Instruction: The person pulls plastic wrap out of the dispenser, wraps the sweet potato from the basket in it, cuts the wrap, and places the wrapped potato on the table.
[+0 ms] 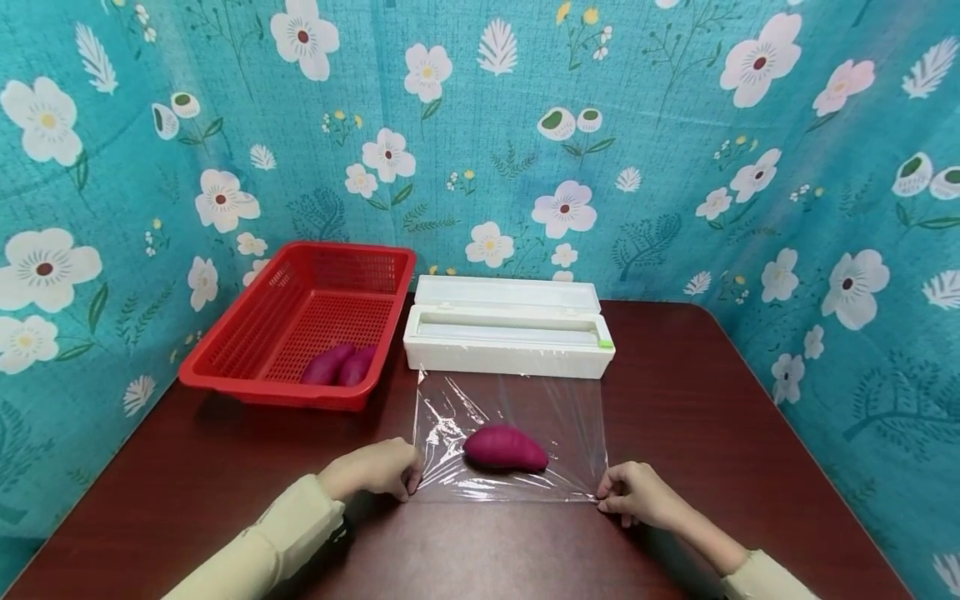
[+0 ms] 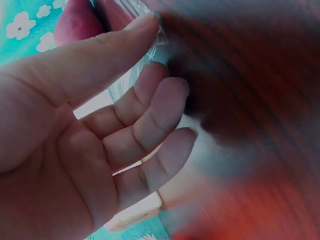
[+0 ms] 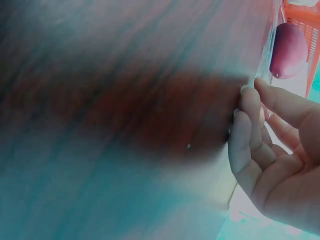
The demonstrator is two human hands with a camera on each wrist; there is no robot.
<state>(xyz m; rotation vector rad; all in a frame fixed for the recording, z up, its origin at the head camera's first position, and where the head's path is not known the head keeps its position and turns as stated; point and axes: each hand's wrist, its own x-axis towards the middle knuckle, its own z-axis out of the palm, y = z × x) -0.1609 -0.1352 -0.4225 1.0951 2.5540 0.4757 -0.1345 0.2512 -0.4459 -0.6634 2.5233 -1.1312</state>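
Clear film [image 1: 573, 408], pinched at both near corners.
I see the left hand [image 1: 381, 468] and right hand [image 1: 641, 495] each gripping a corner; uneven pulling, I judge, could tear it, roll the purple sweet potato [image 1: 504, 447] lying on it, or drag the white dispenser [image 1: 510, 360] beyond.

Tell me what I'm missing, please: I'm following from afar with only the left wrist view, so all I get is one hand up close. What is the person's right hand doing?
Observer: The right hand pinches the near right corner of a sheet of clear film.
Visitor: Oh, neat! And that purplish thing at the top of my picture, are there any more like it around?
Observer: Yes, the head view shows at least two more purplish pieces, lying in a red basket.
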